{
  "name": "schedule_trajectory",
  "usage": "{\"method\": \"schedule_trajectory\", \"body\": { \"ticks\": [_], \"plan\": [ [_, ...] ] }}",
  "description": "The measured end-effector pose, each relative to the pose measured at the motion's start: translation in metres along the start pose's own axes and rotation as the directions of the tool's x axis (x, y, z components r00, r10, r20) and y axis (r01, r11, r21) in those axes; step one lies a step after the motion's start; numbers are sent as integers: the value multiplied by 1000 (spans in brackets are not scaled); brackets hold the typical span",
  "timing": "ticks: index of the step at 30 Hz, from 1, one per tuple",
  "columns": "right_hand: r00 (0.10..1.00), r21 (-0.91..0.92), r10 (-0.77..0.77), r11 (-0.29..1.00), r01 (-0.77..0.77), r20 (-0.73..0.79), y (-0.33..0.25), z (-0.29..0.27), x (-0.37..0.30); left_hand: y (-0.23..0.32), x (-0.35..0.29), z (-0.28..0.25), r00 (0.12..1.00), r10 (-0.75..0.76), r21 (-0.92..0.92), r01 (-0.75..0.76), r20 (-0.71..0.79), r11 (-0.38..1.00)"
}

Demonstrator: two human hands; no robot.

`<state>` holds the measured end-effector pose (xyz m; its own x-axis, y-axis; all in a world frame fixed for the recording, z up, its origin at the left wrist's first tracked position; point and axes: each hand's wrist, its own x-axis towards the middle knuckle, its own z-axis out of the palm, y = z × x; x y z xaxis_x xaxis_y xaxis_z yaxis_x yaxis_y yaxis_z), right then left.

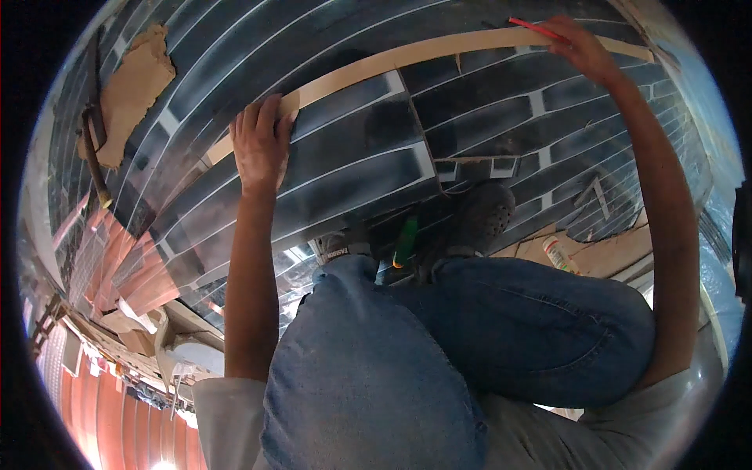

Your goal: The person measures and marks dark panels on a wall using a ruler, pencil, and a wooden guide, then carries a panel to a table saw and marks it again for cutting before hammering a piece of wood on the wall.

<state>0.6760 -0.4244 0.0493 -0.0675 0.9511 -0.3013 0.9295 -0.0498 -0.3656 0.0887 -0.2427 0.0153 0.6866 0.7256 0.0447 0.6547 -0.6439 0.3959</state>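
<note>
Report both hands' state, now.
Left hand: on the long, flat tan strip; gripping or just pressing, unclear.
Right hand: closed, holding a slim red pen-like stick.

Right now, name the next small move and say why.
Probably set the tip of the thin red pencil-like stick against the far edge of the long, flat tan strip: the right hand holds the stick by that edge, and the left hand rests on the strip toward its left end.
</note>
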Motion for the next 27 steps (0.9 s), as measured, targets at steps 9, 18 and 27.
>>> {"method": "schedule_trajectory", "body": {
  "ticks": [9,18,27],
  "plan": [
    [986,-40,128,991,-124,102,-38,-7,10,3,-1,-1,1000,8,-14,-9,-29,1000],
    [988,169,74,984,-50,-138,-55,-7,16,4,1,7,994,14,-115,-27,-112,993],
    [978,642,85,743,-191,193,-331,-33,122,-7,-8,8,985,-85,-192,56,-147,980]
  ]
}}
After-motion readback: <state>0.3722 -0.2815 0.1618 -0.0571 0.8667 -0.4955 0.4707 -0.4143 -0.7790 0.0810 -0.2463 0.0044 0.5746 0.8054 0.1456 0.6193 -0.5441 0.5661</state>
